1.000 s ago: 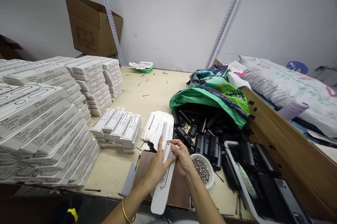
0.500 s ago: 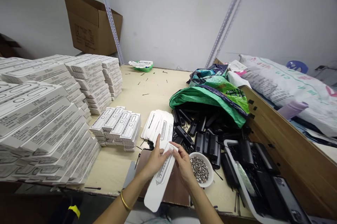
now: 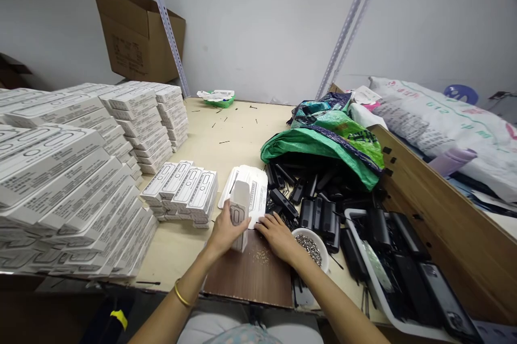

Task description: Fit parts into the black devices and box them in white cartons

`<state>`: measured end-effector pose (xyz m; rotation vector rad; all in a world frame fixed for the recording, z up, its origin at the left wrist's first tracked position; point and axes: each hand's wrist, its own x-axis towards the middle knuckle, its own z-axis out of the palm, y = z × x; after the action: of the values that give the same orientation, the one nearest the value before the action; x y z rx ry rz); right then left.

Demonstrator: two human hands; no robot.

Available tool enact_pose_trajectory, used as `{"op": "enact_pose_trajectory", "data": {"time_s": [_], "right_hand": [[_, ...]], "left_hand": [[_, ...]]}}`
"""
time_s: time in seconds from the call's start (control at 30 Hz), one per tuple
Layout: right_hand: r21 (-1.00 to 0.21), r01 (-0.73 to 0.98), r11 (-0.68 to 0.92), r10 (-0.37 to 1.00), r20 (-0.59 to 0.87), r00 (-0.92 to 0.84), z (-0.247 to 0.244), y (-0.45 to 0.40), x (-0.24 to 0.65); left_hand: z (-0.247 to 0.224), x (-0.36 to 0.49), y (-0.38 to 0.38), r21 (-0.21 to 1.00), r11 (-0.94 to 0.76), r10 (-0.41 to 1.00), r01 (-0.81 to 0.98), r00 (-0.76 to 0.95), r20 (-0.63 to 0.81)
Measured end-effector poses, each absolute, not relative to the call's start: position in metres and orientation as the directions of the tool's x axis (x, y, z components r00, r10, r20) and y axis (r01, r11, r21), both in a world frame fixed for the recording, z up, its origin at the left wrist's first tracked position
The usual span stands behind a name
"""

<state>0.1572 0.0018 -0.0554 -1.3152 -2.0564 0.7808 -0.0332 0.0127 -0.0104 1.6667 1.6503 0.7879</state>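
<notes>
My left hand (image 3: 221,233) is wrapped round a small white printed carton (image 3: 239,213), which stands upright with its top flap raised. Fingers spread, my right hand (image 3: 278,237) lies low over the far right of a brown wood-grain board (image 3: 248,276). Its fingertips are at the near edge of a pile of flat white cartons (image 3: 258,185), partly hidden behind the upright carton. Small light specks are scattered on the board beside the right hand. Close to the right wrist is a white bowl (image 3: 326,260) of small metal parts, partly covered by the forearm.
Stacked finished cartons (image 3: 197,188) stand left of the pile, with taller stacks (image 3: 81,172) beyond. Black devices (image 3: 319,217) spill from a green sack (image 3: 291,142) on the right. A white tray (image 3: 369,293) holds more, beside a wooden side board (image 3: 436,231).
The flat carton held in both hands is now opened into a box, upright in my left hand. My right hand has let go and moved onto the board.
</notes>
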Motion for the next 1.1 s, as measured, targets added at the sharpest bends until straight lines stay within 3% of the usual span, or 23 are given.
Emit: {"op": "enact_pose_trajectory", "data": {"time_s": [0.07, 0.17, 0.23, 0.3, 0.37, 0.47, 0.57, 0.73, 0.93, 1.1], "right_hand": [[-0.664, 0.643, 0.381, 0.919, 0.193, -0.345, -0.056, 0.009, 0.167], [-0.743, 0.617, 0.259, 0.959, 0.272, -0.076, -0.042, 0.021, 0.185], [-0.882, 0.429, 0.193, 0.932, 0.301, 0.200, -0.025, 0.024, 0.192], [-0.959, 0.179, 0.220, 0.903, 0.270, 0.334, -0.009, 0.022, 0.190], [-0.955, 0.130, 0.267, 0.938, 0.289, 0.193, -0.001, 0.019, 0.182], [-0.882, 0.394, 0.260, 0.965, 0.248, -0.080, -0.009, 0.020, 0.173], [-0.790, 0.604, 0.106, 0.990, 0.139, 0.008, -0.032, 0.029, 0.176], [-0.689, 0.723, -0.048, 0.996, 0.019, 0.084, -0.067, 0.039, 0.177], [-0.718, 0.693, -0.061, 0.993, 0.023, 0.112, -0.058, 0.035, 0.191], [-0.821, 0.564, 0.090, 0.990, 0.133, 0.035, -0.014, 0.022, 0.207]], "left_hand": [[-0.016, -0.034, 0.009, 0.764, 0.013, 0.992, 0.645, 0.086, -0.089], [-0.024, -0.033, 0.000, 0.708, -0.015, 0.979, 0.706, 0.154, -0.132], [-0.024, -0.031, -0.004, 0.676, -0.057, 0.972, 0.734, 0.195, -0.130], [-0.020, -0.025, -0.006, 0.691, -0.124, 0.963, 0.712, 0.254, -0.089], [-0.013, -0.018, -0.005, 0.736, -0.184, 0.955, 0.651, 0.296, -0.024], [-0.006, -0.011, -0.004, 0.788, -0.178, 0.958, 0.589, 0.286, 0.003], [-0.011, -0.014, -0.004, 0.819, -0.141, 0.966, 0.557, 0.258, -0.010], [-0.018, -0.017, -0.008, 0.833, -0.098, 0.985, 0.545, 0.172, 0.004], [-0.008, -0.009, -0.011, 0.808, -0.094, 0.985, 0.581, 0.175, -0.011], [-0.019, -0.007, -0.011, 0.812, -0.104, 0.978, 0.574, 0.210, -0.022]]}}
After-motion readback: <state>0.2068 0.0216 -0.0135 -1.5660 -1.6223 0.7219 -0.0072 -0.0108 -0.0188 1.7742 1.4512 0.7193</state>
